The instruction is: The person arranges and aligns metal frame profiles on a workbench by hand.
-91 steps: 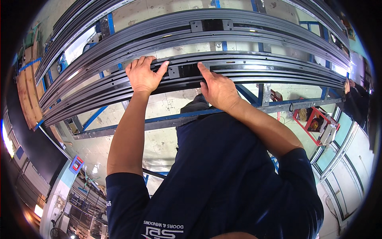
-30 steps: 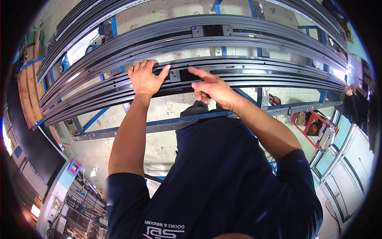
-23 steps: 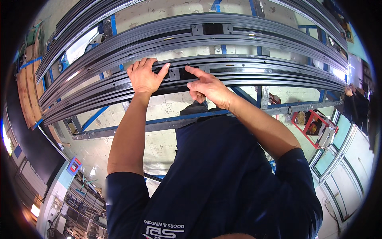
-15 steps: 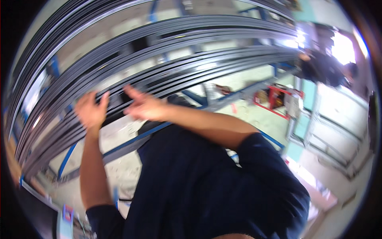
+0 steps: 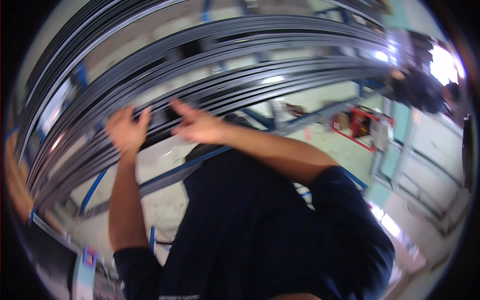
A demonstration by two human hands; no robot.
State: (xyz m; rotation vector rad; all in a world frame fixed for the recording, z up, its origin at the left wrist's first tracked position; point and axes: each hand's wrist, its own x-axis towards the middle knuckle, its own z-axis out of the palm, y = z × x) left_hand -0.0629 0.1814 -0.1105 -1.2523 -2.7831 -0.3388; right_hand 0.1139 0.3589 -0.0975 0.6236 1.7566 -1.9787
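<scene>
Long dark grey metal profiles point(image 5: 240, 82) lie side by side in a layer, running from lower left to upper right before me. Over their near edge is my left hand point(image 5: 127, 129), its thumb held away from its fingers. My right hand point(image 5: 200, 125) is a little to the right, at the same near edge, thumb and forefinger spread and pointing left. Both hands look to be at or just above the profiles; blur hides whether they touch. Nothing can be made out in either hand.
More dark profiles point(image 5: 260, 25) lie in layers farther off. A blue rack frame point(image 5: 180, 172) runs below the near layer, close to my body. To the right stand a red metal frame point(image 5: 352, 127) and, at the far end, another person point(image 5: 417, 87).
The whole view has shifted a little, so hands and profiles appear slightly farther right. Both hands keep nearly the same pose and spacing at the profiles.
</scene>
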